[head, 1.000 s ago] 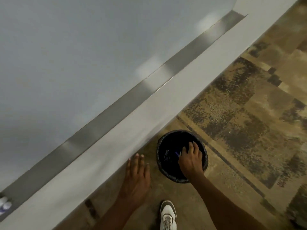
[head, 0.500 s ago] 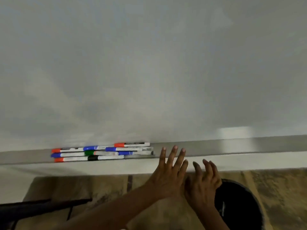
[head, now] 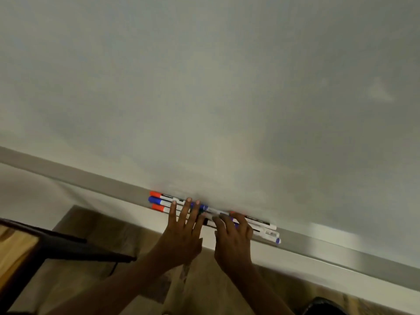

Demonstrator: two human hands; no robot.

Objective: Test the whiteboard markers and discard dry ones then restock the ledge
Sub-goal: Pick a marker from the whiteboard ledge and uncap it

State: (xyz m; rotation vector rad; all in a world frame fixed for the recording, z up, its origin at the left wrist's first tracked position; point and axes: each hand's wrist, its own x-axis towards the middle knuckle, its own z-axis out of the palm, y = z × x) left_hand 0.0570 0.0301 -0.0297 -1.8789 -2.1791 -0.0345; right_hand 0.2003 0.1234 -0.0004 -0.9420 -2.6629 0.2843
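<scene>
Left hand (head: 181, 235) is laid flat on the markers (head: 164, 203), right hand (head: 234, 237) at its 3 o'clock is curled round them, both moved up since.

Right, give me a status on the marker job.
Done: nothing provable; the whiteboard shows no clear test strokes. In hand: the left hand lies flat and the right hand curls over the whiteboard markers bunched on the ledge; no firm grip is clear. Left: testing each, dropping dry ones in the black bin, restocking.
</scene>
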